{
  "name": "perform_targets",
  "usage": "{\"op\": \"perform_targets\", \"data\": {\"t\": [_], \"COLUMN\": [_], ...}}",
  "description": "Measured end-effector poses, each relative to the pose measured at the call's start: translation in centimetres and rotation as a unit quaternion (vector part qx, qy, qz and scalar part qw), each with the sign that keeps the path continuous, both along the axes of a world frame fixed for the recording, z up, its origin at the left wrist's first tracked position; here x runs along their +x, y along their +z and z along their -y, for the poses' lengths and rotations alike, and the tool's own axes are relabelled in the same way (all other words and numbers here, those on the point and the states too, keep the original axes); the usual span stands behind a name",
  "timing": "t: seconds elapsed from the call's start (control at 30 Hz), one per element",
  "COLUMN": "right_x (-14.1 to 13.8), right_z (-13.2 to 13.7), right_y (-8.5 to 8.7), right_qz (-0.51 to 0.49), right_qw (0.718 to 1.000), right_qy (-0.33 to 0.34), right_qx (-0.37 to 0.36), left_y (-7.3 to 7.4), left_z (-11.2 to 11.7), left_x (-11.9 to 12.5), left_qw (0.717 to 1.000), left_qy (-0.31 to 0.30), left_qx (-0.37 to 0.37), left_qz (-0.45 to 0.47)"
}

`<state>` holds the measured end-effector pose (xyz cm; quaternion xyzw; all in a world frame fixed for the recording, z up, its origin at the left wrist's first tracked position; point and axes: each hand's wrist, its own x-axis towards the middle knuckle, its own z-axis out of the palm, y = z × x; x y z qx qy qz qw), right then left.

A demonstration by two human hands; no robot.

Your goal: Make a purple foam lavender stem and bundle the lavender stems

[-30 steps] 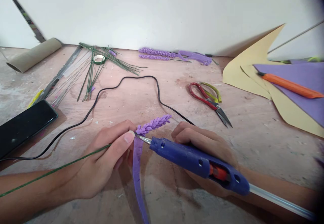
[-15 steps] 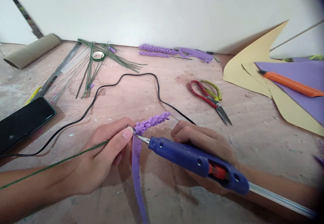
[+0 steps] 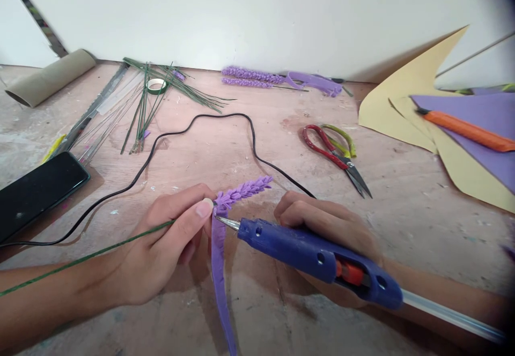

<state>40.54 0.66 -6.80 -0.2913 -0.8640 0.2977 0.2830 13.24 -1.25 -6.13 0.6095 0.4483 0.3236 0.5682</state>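
Observation:
Between thumb and fingers, my left hand (image 3: 161,249) pinches a green wire stem (image 3: 100,247) where a purple lavender-like flower spike (image 3: 245,190) begins. From that pinch a purple fringed strip (image 3: 219,281) hangs down towards the table's front. My right hand (image 3: 333,222) is wrapped round a blue hot glue gun (image 3: 289,249), its fingers partly behind the body. The metal nozzle points left and meets the upper part of the strip, just below my left thumb tip. A clear glue stick (image 3: 450,316) sticks out of the gun's rear.
Red-and-yellow-handled scissors (image 3: 338,155), a black cable (image 3: 201,116), a phone (image 3: 40,195) and a cardboard tube (image 3: 52,77) lie about. Behind are green wires (image 3: 140,115), tape (image 3: 156,86) and purple flower spikes (image 3: 249,77). An orange cutter (image 3: 470,130) rests on purple and yellow sheets (image 3: 394,115).
The nozzle has moved slightly down along the strip, and a small shiny trace shows near the strip's top. My left hand keeps its pinch; the whole view has shifted a little.

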Motion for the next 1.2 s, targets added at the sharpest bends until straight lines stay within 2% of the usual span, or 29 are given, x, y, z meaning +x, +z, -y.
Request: {"op": "perform_targets", "data": {"t": [0.13,0.57,0.73,0.9,1.2], "right_x": [-0.04,-0.19,-0.17,-0.18,0.00], "right_z": [0.08,-0.34,-0.49,-0.01,0.22], "right_y": [-0.18,-0.40,-0.50,-0.24,0.02], "right_qz": [-0.010,-0.033,-0.028,-0.021,-0.001], "right_qw": [1.000,0.999,0.999,1.000,0.999], "right_qy": [-0.013,0.018,0.022,-0.004,-0.006], "right_qx": [-0.006,0.019,0.012,-0.015,-0.035], "left_y": [-0.08,-0.35,-0.11,0.09,-0.15], "left_z": [-0.04,-0.01,-0.05,-0.09,-0.08], "left_x": [0.04,0.18,0.39,0.41,0.42], "left_qw": [1.000,0.999,0.998,0.998,0.997], "left_qy": [0.000,0.012,0.012,0.007,0.017], "left_qx": [0.002,-0.017,-0.032,-0.031,-0.041], "left_qz": [-0.002,0.033,0.053,0.055,0.064]}}
